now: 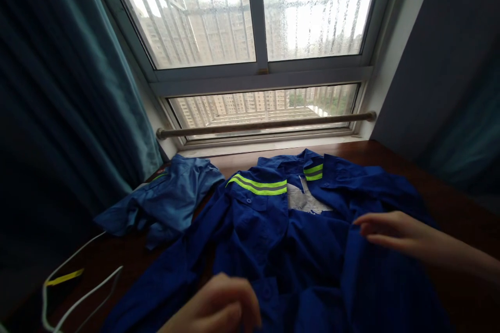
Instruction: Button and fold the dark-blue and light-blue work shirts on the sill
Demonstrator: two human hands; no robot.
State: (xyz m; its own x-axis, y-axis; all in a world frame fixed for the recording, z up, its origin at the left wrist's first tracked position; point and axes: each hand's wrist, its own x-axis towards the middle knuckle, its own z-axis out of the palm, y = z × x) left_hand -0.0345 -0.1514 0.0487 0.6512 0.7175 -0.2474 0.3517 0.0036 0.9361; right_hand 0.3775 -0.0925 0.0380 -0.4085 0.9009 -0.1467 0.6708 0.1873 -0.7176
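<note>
A dark blue work jacket (258, 229) with yellow-green and grey reflective stripes lies spread on a brown wooden surface, its collar toward the window. Its front is partly open, and a grey lining (304, 199) shows at the neck. My right hand (394, 231) is closed at the fingertips on the edge of the front panel at the right, where the cloth is lifted. At the bottom, my left hand (219, 304) is curled over the lower part of the jacket, slightly blurred. Whatever its fingers hold is hidden.
A lighter blue crumpled garment (175, 197) lies to the left of the jacket. White cables (78, 304) and a yellow strip (65, 277) are at the lower left. Behind stands a window with a horizontal rail (269, 125); a teal curtain (86, 73) hangs at left.
</note>
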